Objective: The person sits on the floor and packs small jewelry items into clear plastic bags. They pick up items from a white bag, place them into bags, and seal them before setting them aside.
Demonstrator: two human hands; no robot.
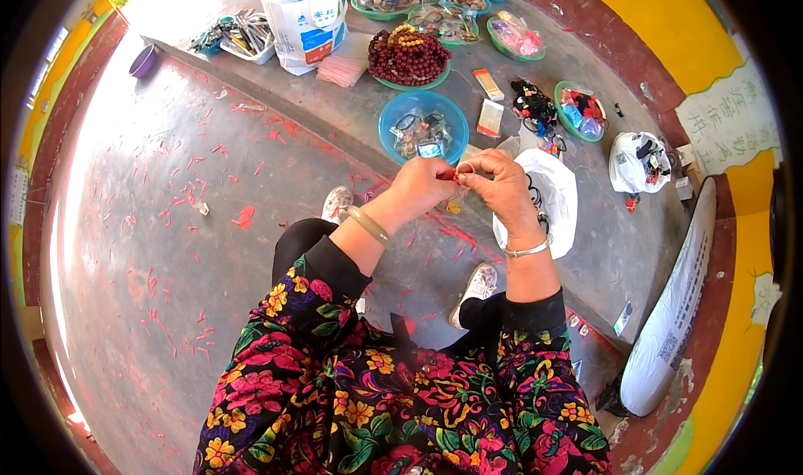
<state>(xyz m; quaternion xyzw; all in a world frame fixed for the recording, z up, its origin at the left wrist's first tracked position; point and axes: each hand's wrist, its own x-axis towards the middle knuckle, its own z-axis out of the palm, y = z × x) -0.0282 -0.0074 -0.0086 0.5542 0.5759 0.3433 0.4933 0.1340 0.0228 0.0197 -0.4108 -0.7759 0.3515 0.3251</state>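
Observation:
My left hand (420,184) and my right hand (506,192) meet in front of me, fingertips pinched together. Between them is a small thin loop (466,165) with a red part; its exact kind is too small to make out. The left fingers close on the red end, and the right thumb and finger pinch the loop. Just beyond my hands stands a blue plastic bowl (386,134) holding clear packets of small trinkets. Beside and partly behind my right hand, a white plastic-lined container (565,192) holds black, band-like loops.
On the ledge stand a bowl of dark red beads (408,57), a green bowl of coloured packets (569,107), a white bag (305,23) and a stuffed white bag (640,164). A purple bowl (144,61) sits far left. Red scraps (242,217) litter the floor.

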